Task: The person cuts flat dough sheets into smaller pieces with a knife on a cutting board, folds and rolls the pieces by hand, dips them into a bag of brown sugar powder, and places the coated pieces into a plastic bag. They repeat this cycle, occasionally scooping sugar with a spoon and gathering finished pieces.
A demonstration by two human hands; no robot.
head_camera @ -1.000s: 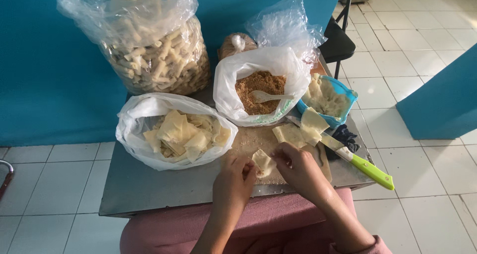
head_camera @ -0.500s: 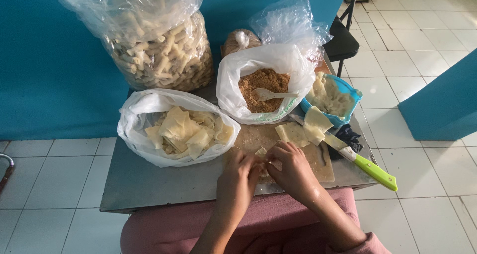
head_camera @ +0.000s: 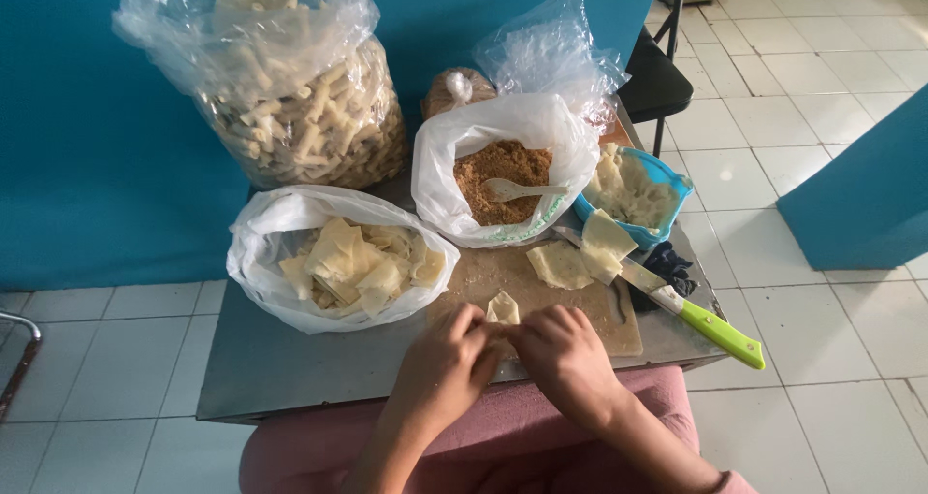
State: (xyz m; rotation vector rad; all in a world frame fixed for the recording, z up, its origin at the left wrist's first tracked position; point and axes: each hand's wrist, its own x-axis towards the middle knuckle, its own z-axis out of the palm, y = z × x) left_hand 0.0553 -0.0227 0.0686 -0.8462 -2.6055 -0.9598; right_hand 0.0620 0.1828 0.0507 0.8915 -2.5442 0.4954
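Observation:
My left hand (head_camera: 440, 368) and my right hand (head_camera: 565, 359) meet over the near edge of a wooden board (head_camera: 503, 279). Together they pinch a small pale dough wrapper (head_camera: 502, 308) that sticks up between the fingertips. More flat wrappers (head_camera: 561, 264) lie on the board to the right. A white bag of brown crumbly filling (head_camera: 498, 175) with a white plastic spoon (head_camera: 517, 188) stands behind the board. A white bag of folded pale pieces (head_camera: 353, 262) sits to the left.
A big clear bag of rolled sticks (head_camera: 304, 117) stands at the back left. A blue bowl of pale wrappers (head_camera: 628, 189) and a green-handled knife (head_camera: 710, 325) lie right. The small grey table (head_camera: 280, 363) ends near my pink-clad lap. A black chair (head_camera: 652, 78) stands behind.
Both hands have closed in on the wrapper, which now stands folded between the fingertips instead of lying flat. The view has shifted slightly.

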